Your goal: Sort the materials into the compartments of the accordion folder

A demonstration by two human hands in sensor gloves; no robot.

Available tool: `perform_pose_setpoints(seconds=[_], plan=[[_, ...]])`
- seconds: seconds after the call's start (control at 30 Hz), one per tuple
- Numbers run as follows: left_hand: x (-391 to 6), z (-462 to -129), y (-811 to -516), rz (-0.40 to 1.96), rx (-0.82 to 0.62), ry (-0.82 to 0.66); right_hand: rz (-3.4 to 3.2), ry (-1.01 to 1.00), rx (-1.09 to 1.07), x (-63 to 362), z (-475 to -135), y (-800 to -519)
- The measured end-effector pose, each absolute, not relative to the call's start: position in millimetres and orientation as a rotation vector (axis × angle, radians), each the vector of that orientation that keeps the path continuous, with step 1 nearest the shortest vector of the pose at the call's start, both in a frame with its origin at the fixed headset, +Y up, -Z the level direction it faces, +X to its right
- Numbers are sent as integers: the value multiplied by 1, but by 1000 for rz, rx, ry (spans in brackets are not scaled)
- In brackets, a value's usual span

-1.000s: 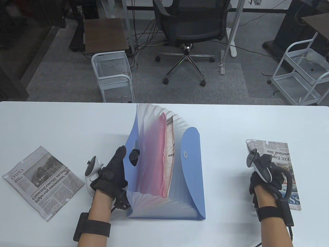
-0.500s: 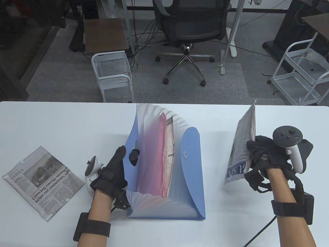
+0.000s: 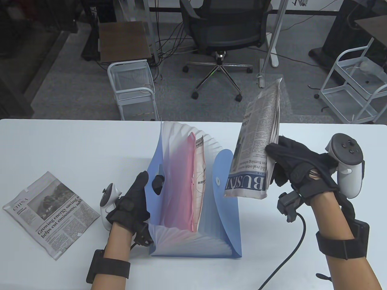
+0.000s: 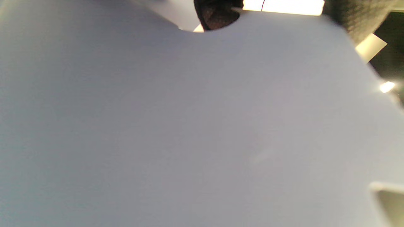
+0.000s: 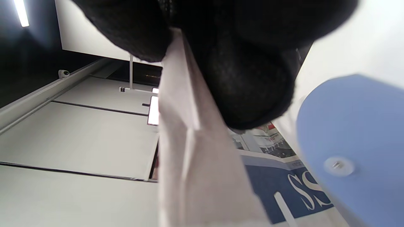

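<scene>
A white desk (image 3: 60, 142) carries a blue accordion folder (image 3: 225, 193), fanned open at centre, with pink sheets (image 3: 184, 181) standing in a middle pocket. The left wrist view is nearly filled by a blurred blue panel, hiding all else. The left hand (image 3: 133, 199), at the folder's nine o'clock, has its grip pinching the front panel. The right hand (image 3: 299, 169), at three o'clock, grips a folded newspaper (image 3: 257, 145) upright, off the desk. A second newspaper (image 3: 50, 213) lies flat far left.

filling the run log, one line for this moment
left hand: holds accordion folder open | right hand: grips folded newspaper, lifted beside folder
</scene>
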State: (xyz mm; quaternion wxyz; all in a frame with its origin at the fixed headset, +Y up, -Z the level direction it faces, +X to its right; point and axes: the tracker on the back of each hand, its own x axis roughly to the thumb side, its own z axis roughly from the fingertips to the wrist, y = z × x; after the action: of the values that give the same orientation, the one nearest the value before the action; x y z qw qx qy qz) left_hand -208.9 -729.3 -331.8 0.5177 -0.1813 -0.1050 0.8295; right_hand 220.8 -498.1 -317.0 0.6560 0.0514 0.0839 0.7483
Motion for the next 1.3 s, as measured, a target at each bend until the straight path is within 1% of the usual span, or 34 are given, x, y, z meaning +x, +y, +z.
perform_pose_setpoints(seconds=[0.2, 0.3, 0.47, 0.67, 0.87, 1.3], plan=[[-209, -332, -729, 1990, -435, -252, 1653, 249, 226, 184, -315, -482], [-209, -332, -729, 1989, -435, -252, 1647, 267, 255, 166, -316, -481], [-209, -332, -729, 1990, -435, -253, 1663, 299, 275, 137, -322, -487], [-209, -332, -729, 1990, -435, -253, 1693, 344, 282, 112, -328, -500], [-209, -332, -729, 1991, -435, -252, 1747, 393, 277, 101, -332, -512], [-210, -332, -729, 1989, -433, -252, 1764, 490, 255, 92, -338, -530]])
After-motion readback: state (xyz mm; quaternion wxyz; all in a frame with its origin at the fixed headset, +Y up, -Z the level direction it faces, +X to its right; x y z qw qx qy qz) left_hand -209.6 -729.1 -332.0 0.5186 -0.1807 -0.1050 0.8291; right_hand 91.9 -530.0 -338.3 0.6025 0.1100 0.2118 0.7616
